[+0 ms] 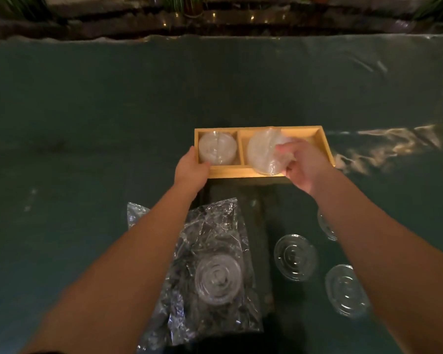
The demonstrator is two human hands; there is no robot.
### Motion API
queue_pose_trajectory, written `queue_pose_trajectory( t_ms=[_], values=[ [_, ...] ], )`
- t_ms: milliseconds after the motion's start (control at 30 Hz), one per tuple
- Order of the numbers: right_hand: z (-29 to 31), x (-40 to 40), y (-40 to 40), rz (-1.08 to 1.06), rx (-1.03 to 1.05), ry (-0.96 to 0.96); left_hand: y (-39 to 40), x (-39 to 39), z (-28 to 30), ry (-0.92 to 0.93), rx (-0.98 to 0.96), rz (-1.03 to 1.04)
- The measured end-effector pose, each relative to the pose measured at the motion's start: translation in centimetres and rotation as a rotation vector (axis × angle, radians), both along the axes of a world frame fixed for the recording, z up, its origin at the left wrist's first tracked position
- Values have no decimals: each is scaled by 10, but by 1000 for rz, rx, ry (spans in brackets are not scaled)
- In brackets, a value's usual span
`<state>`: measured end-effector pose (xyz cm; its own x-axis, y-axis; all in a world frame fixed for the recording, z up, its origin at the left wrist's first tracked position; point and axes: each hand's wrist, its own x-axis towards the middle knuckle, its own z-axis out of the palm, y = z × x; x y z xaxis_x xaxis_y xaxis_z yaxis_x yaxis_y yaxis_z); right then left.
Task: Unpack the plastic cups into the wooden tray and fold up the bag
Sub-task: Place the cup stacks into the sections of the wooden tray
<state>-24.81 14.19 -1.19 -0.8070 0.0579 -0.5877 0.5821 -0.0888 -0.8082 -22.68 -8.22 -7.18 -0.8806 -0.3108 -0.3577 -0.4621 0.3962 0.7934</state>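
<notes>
Head view | right hand point(302, 163) grips clear ribbed cup stack point(265, 152) over wooden tray point(243, 172), larger compartment | left hand point(191, 167) clamps tray's near-left corner | risk: thin slick cups slip or tip against divider | crinkled bag point(210, 251) below left forearm, unfolded

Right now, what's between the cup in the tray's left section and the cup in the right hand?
In the head view, only the tray's wooden divider separates the left cup from the cup held by the right hand.

Tray's point(325, 146) right end free (lids point(295, 257) nearby)
</notes>
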Motion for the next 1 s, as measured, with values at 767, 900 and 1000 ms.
queue_pose_trajectory(
  t_ms=[767,900,1000],
  values=[
    [-37,-69,-17,469,899,242,0,-5,-14,14,-24,63],
    [-37,-67,-7,574,921,276,0,-5,-15,21,-22,63],
    [-41,-61,-11,570,1021,395,0,-5,-16,14,-12,65]
  ],
)
